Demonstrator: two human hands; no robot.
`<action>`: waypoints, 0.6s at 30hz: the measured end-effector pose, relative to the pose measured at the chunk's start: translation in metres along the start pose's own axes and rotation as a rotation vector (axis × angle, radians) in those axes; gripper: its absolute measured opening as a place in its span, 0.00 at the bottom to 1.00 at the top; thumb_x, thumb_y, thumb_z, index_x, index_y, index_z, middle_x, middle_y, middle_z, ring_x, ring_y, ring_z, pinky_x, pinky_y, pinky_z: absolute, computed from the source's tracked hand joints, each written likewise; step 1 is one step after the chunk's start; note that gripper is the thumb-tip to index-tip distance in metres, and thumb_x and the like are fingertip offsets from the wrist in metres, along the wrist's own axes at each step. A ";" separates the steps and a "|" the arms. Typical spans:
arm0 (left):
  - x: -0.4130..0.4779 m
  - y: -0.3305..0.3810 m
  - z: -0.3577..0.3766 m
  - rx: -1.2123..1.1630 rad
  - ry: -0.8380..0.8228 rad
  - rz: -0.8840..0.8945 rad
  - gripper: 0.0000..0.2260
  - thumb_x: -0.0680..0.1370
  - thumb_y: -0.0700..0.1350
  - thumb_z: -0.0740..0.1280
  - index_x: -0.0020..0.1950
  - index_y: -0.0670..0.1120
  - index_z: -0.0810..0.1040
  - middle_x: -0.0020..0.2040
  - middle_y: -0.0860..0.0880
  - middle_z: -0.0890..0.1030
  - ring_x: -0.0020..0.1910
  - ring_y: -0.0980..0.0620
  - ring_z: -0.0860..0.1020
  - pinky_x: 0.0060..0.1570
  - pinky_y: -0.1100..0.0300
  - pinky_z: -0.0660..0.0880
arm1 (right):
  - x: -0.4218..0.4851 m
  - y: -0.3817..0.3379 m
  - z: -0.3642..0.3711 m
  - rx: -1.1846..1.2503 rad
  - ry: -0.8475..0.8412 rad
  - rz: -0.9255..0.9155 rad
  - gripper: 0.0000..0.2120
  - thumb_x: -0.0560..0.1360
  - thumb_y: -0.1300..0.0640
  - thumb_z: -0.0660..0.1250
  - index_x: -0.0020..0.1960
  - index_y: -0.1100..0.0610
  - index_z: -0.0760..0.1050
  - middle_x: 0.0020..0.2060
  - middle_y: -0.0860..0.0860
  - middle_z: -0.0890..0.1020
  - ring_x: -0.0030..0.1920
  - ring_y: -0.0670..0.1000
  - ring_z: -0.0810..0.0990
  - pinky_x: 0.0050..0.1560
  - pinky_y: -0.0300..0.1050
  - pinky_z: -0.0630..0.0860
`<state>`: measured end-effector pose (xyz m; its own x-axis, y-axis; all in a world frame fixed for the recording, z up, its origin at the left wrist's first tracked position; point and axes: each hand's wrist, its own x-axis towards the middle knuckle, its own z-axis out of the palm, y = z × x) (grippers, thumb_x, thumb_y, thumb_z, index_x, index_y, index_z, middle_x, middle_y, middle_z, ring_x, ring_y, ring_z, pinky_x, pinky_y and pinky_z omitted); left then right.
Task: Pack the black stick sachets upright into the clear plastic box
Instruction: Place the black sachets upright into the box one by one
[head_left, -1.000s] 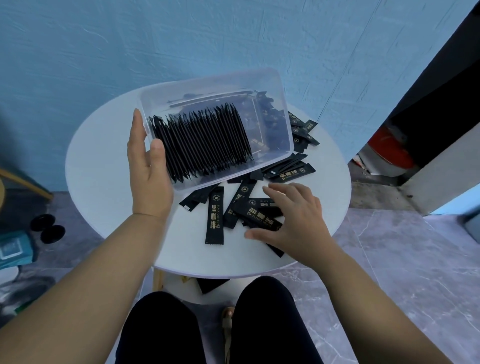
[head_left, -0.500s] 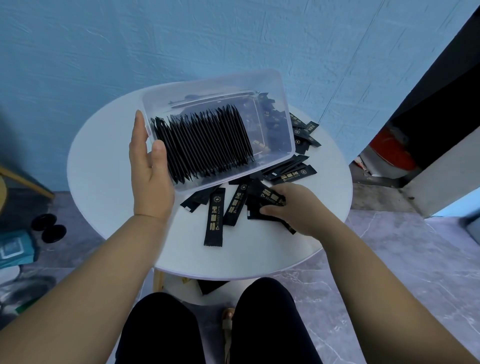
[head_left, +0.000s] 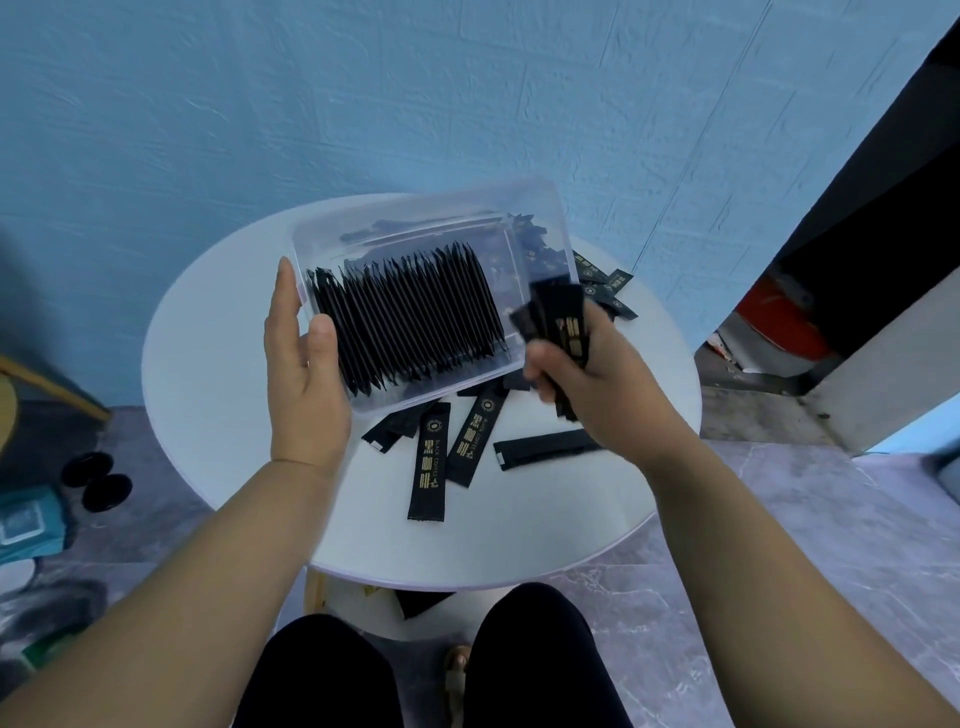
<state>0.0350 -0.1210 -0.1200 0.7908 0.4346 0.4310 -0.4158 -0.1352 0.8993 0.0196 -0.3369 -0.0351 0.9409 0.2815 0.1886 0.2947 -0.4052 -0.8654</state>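
Sachets (head_left: 563, 325), a small bunch, sit gripped in my right hand (head_left: 597, 387) just beside the box (head_left: 431, 208); blurred, maybe three. Likely light, thin, slick, floppy; I'd take them mid-length. My left hand (head_left: 304, 379) grips the tilted box's end, thumb over rim. More lie loose on the table (head_left: 223, 364).

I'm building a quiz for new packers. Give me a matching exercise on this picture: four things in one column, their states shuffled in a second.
Things:
1 box
2 left hand
3 right hand
4 loose sachets

States:
a lie flat on the table
b grips a bunch of sachets
c clear, holds a packed row
d holds the box's end

Pairs: 1-c, 2-d, 3-b, 4-a
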 end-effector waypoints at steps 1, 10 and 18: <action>0.000 0.000 0.000 0.000 0.000 0.000 0.18 0.81 0.51 0.53 0.70 0.62 0.56 0.70 0.65 0.60 0.70 0.70 0.58 0.69 0.70 0.56 | 0.009 -0.006 0.000 0.056 0.065 -0.040 0.06 0.80 0.61 0.58 0.50 0.51 0.66 0.34 0.47 0.77 0.33 0.46 0.74 0.36 0.37 0.73; 0.000 0.002 -0.001 -0.016 -0.003 -0.028 0.19 0.80 0.55 0.54 0.68 0.71 0.58 0.74 0.58 0.62 0.73 0.61 0.59 0.74 0.53 0.57 | 0.084 0.000 0.013 0.000 0.261 -0.043 0.12 0.80 0.65 0.55 0.61 0.54 0.65 0.53 0.46 0.78 0.51 0.46 0.76 0.53 0.42 0.73; -0.001 0.007 0.001 0.008 -0.037 -0.011 0.19 0.79 0.51 0.53 0.68 0.65 0.56 0.65 0.71 0.60 0.64 0.79 0.58 0.61 0.81 0.55 | 0.092 0.028 0.020 -0.190 0.271 0.170 0.18 0.78 0.61 0.62 0.67 0.53 0.66 0.52 0.47 0.78 0.49 0.47 0.77 0.46 0.40 0.71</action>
<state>0.0311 -0.1231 -0.1141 0.8115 0.4027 0.4234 -0.4037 -0.1374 0.9045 0.1114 -0.3053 -0.0515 0.9816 -0.0335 0.1878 0.1327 -0.5876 -0.7982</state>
